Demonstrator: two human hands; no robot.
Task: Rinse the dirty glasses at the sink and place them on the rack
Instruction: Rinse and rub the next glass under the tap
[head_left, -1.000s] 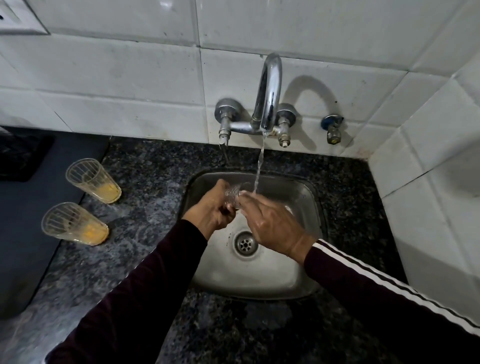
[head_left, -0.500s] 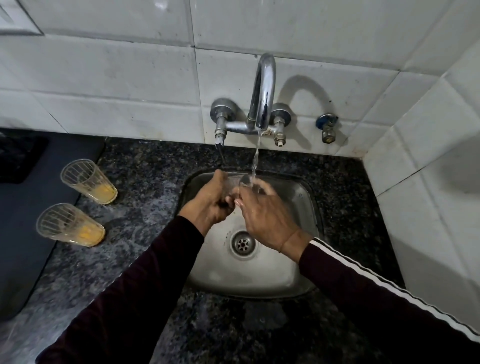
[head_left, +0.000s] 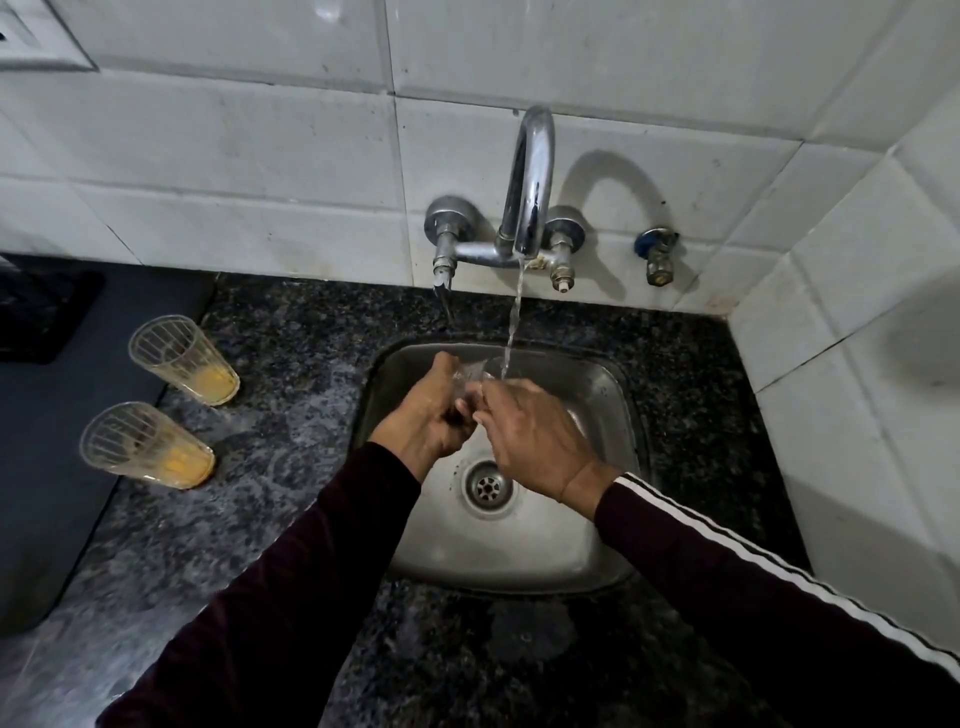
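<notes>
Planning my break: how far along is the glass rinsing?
Nothing looks finished; no rack is in view. The left hand and right hand hold one glass under the running tap. Two glasses with orange residue wait on the counter.

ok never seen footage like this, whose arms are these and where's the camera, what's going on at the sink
There is no machine here. A person wears a camera on the head, looking down at their own arms. Both hands are over a steel sink set in a dark stone counter. The left hand and the right hand share a grip on a clear glass under water running from the tap. To the left on the counter stand two dirty glasses with orange residue, one farther and one nearer. No rack shows in this view.
</notes>
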